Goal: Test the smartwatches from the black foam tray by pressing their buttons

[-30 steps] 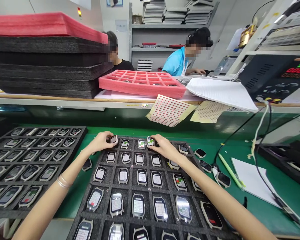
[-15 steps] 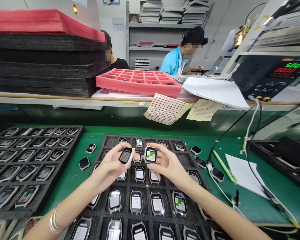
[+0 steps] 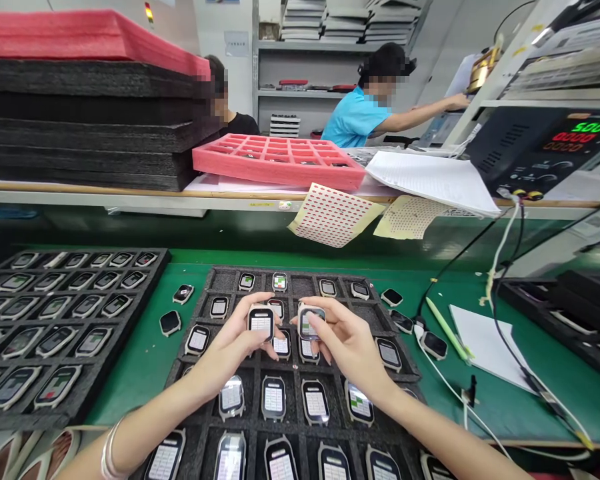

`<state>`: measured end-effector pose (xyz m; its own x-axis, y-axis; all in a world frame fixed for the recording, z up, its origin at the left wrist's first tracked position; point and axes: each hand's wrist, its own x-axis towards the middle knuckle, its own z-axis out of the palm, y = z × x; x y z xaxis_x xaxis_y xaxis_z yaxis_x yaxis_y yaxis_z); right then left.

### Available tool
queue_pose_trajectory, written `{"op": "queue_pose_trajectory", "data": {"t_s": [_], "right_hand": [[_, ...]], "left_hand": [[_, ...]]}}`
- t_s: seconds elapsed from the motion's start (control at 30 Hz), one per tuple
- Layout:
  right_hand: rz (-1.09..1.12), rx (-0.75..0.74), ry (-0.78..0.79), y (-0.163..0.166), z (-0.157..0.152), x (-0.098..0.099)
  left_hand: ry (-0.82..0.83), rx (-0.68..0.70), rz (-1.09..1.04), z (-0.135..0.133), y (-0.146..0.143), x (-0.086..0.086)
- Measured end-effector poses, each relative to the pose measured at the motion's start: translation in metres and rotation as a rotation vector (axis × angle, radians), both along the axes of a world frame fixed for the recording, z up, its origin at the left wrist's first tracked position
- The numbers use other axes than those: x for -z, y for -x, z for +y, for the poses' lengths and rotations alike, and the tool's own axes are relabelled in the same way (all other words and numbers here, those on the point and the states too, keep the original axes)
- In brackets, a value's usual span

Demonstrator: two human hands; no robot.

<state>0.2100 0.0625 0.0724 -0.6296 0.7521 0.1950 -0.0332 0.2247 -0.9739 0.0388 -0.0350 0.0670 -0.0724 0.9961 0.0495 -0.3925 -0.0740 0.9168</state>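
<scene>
My left hand (image 3: 233,348) pinches a small watch body (image 3: 261,322) with a lit white grid screen. My right hand (image 3: 347,343) grips a second watch body (image 3: 310,322), its screen also lit. Both are held side by side just above the middle of a black foam tray (image 3: 300,288) whose pockets hold several more watch bodies with lit screens. Two pockets in the tray's far row, left and middle, show no watch.
A second black tray (image 3: 150,275) of watch bodies lies to the left. Loose watch bodies (image 3: 171,323) sit on the green mat on both sides. A green pen (image 3: 443,325), white paper and cables lie right. Foam stacks, a pink tray (image 3: 280,170) and a power supply line the shelf; two people sit behind.
Both hands picked watch bodies from the tray's far row and pulled them back toward me. Since half a second ago they turned them slightly; a person behind has reached an arm to the right.
</scene>
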Motion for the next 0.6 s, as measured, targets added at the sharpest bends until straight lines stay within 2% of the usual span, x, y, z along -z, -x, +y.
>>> {"op": "queue_pose_trajectory", "data": {"t_s": [0.13,0.3,0.6], "right_hand": [[-0.014,-0.027,-0.008,-0.006,-0.005,-0.003],[-0.018,-0.057,0.003,-0.01,-0.008,-0.006],[-0.02,-0.064,0.043,-0.012,-0.008,-0.006]], "left_hand": [[-0.036,-0.021,0.107,0.001,-0.001,0.004],[-0.023,-0.042,0.116,0.004,0.002,0.006],[0.03,0.021,-0.09,-0.001,0.002,-0.003]]}}
